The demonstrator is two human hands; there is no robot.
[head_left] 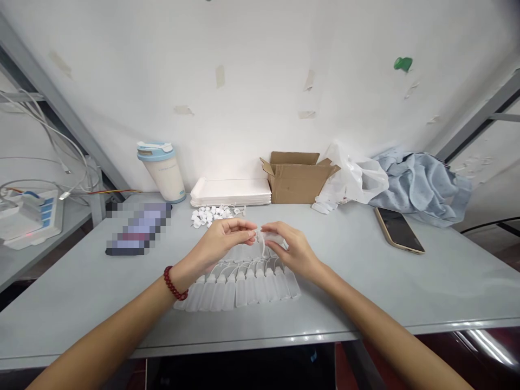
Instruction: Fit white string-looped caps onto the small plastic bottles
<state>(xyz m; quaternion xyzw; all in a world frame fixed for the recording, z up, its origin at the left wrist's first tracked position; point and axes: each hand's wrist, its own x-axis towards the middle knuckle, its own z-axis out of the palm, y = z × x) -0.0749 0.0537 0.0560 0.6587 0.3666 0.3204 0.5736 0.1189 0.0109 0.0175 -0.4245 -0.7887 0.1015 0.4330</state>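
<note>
My left hand, with a red bead bracelet at its wrist, pinches a small white cap between thumb and fingers. Close beside it, my right hand is closed on a small translucent plastic bottle lying sideways, its neck towards the left fingertips. A thin white tube curves down between the hands. Below them lies a row of similar bottles with white tops and thin curved tubes. More bottles behind that row are partly hidden by my hands. A pile of small white caps lies behind my left hand.
Along the wall stand a cream cup with a blue lid, a stack of white trays, an open cardboard box, a plastic bag and blue cloth. A phone lies right; a pixelated object left.
</note>
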